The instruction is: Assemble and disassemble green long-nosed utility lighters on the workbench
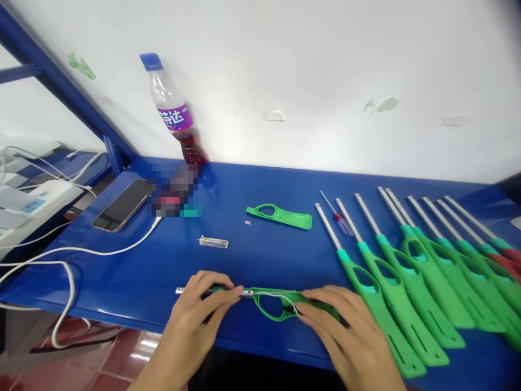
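Note:
Near the table's front edge lies an opened long-reach lighter (272, 316), its green handle shell showing a thin white wire inside. My left hand (203, 304) is closed round its metal tube, thumb and forefinger pinching near where tube meets handle. My right hand (345, 320) grips the handle's right end, fingertips by the wire; what lies beneath those fingers is hidden. Farther back is a loose green handle half (285, 217) with its hollow side showing. A clear fuel tank (214, 242) and a tiny metallic part (248, 222) lie left of it.
Several assembled green lighters (407, 304) lie in a slanted row at right, with a screwdriver (342, 221) among their tubes. A phone (122, 205), a white cable (101, 251) and a drink bottle (175, 111) occupy the left. A white wall (309, 65) closes the back.

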